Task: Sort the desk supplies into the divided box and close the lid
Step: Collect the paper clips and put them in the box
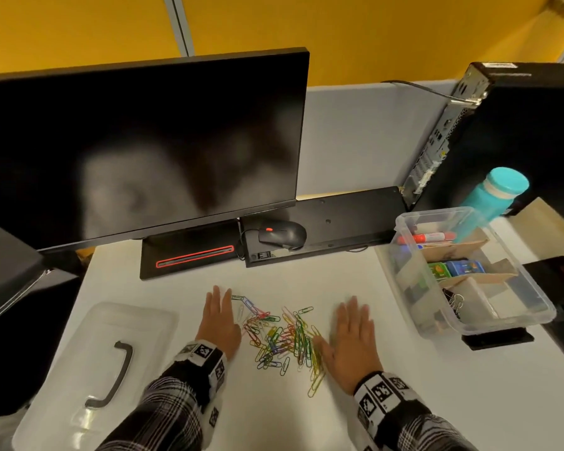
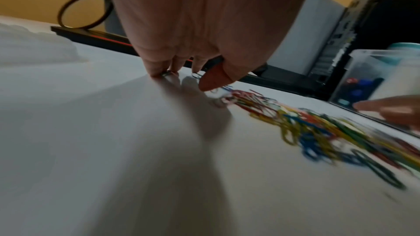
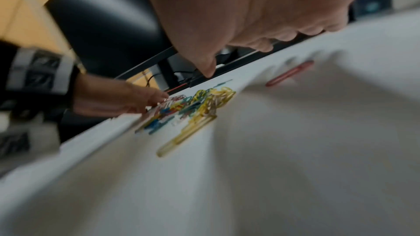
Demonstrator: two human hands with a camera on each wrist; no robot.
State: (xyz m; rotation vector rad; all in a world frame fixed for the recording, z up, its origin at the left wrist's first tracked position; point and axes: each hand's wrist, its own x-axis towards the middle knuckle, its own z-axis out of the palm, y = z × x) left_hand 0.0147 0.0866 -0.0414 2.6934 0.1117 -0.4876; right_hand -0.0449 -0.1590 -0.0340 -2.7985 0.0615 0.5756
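Several coloured paper clips (image 1: 279,336) lie scattered in a loose heap on the white desk (image 1: 306,281). My left hand (image 1: 220,315) lies flat on the desk at the heap's left edge, fingers straight. On the heap's right side my right hand (image 1: 352,333) is flat too, its thumb against the yellow clips. The wrist views show the paper clips (image 2: 318,128) (image 3: 195,107) between the two hands, blurred. The clear divided box (image 1: 463,268) stands at the right with markers, small coloured packs and binder clips in its compartments. Its clear lid (image 1: 95,369) with a dark handle lies at the left.
A black monitor (image 1: 144,151) and its base stand behind the hands. A mouse (image 1: 282,236) rests on a black keyboard (image 1: 339,219). At the far right stand a computer tower (image 1: 502,131) and a teal bottle (image 1: 492,196).
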